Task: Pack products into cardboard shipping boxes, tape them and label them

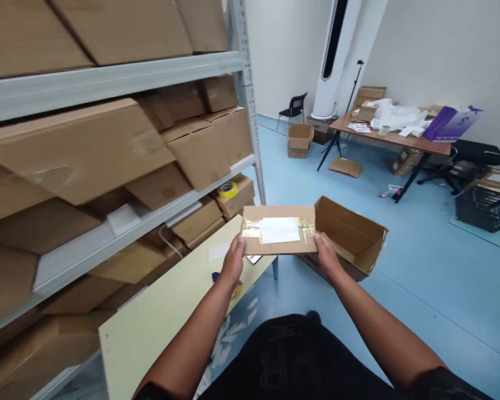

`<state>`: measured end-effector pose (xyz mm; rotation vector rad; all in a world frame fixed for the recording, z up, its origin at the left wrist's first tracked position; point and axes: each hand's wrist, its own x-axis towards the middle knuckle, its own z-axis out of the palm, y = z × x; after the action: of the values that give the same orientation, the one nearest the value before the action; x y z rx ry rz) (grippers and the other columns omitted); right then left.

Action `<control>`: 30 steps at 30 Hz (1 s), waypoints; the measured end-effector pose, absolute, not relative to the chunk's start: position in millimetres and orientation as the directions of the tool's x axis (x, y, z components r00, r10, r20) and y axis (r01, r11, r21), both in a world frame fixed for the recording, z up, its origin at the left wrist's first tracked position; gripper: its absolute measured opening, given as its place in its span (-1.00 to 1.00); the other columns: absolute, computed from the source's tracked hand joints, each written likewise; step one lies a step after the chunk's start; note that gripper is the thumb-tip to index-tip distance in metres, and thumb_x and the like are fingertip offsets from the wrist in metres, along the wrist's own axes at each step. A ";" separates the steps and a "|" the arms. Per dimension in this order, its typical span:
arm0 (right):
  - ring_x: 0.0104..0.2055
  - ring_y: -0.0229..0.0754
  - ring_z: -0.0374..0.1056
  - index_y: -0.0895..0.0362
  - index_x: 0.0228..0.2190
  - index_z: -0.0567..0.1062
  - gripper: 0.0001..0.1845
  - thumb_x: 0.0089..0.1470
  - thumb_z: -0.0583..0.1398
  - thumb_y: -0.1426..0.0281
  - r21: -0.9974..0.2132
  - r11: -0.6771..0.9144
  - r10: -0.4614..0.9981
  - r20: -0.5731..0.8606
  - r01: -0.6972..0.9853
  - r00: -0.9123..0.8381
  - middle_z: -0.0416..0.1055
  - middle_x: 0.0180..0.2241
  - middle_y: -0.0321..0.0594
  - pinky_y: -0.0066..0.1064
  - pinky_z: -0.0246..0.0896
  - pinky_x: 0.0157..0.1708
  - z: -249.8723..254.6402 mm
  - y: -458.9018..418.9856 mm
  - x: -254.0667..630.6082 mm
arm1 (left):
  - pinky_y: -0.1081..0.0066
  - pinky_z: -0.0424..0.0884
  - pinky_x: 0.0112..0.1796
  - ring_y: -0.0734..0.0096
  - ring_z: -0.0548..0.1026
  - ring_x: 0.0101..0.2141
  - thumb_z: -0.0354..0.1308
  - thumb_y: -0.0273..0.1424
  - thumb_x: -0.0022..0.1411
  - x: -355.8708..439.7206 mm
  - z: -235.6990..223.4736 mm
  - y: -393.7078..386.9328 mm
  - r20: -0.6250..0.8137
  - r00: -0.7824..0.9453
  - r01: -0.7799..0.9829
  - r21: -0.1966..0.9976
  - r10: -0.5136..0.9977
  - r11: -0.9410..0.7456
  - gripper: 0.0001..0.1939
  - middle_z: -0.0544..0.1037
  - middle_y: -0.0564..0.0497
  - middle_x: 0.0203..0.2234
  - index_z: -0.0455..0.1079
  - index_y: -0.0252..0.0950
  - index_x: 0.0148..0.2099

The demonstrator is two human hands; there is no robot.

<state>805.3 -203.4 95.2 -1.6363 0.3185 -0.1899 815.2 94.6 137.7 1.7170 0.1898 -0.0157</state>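
Between both hands is a flat cardboard box with clear tape across its middle and a white label on its top face. My left hand grips its left end, the thumb at the edge. On the right end my right hand closes in the same way. The box is held level, over the far right end of the pale table. Just beyond it to the right stands a large open carton on the floor. A white paper lies on the table near my left hand.
Metal shelving packed with cartons runs along the left; a yellow tape roll sits on a box there. Paper scraps litter the floor below the table. A cluttered brown desk, a black crate and a small open box stand farther off.
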 end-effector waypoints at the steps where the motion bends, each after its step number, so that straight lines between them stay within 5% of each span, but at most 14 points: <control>1: 0.19 0.20 0.37 0.06 -0.03 0.64 -0.25 0.12 0.14 -0.26 -0.992 -0.070 -0.333 -0.074 -0.103 0.940 0.57 0.08 -0.09 -0.07 0.22 0.22 93.0 -225.0 812.1 | 0.21 0.44 0.06 0.11 0.45 0.18 -0.04 0.08 0.41 826.9 135.1 73.2 -0.118 0.988 0.131 0.981 0.098 -0.144 -0.40 0.50 -0.08 0.22 0.38 -0.13 0.29; 13: 0.20 0.15 0.39 0.03 0.01 0.62 -0.31 0.16 0.14 -0.22 -0.967 -0.001 -0.537 -0.213 -0.253 0.816 0.58 0.09 -0.17 -0.16 0.24 0.22 58.9 -407.4 875.8 | 0.16 0.35 0.17 0.05 0.43 0.20 -0.04 0.10 0.41 962.1 115.2 -117.9 -0.185 0.974 0.158 0.969 -0.130 -0.188 -0.38 0.52 -0.05 0.22 0.38 -0.12 0.30; 25: 0.31 0.16 0.30 0.01 0.14 0.56 -0.30 0.16 0.16 -0.15 -0.904 0.011 -0.781 -0.274 -0.427 0.561 0.47 0.22 -0.18 -0.11 0.17 0.31 26.5 -452.1 928.9 | 0.12 0.33 0.19 0.04 0.40 0.23 0.03 0.05 0.38 1115.9 77.2 -204.9 -0.270 0.870 0.194 0.957 -0.412 -0.217 -0.43 0.50 -0.14 0.21 0.43 -0.22 0.21; 30: 0.23 0.14 0.39 0.04 0.08 0.58 -0.32 0.14 0.17 -0.14 -0.870 0.039 -0.795 -0.325 -0.491 0.513 0.52 0.15 -0.10 -0.12 0.36 0.14 11.4 -445.4 926.2 | 0.08 0.37 0.15 0.05 0.43 0.21 -0.02 0.02 0.40 1147.5 66.1 -200.6 -0.341 0.826 0.287 0.940 -0.449 -0.187 -0.48 0.52 -0.20 0.18 0.45 -0.24 0.12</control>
<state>926.2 -445.4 11.4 -1.6120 1.1237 -0.3312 1147.5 -200.6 66.1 1.6313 -0.1302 -0.6622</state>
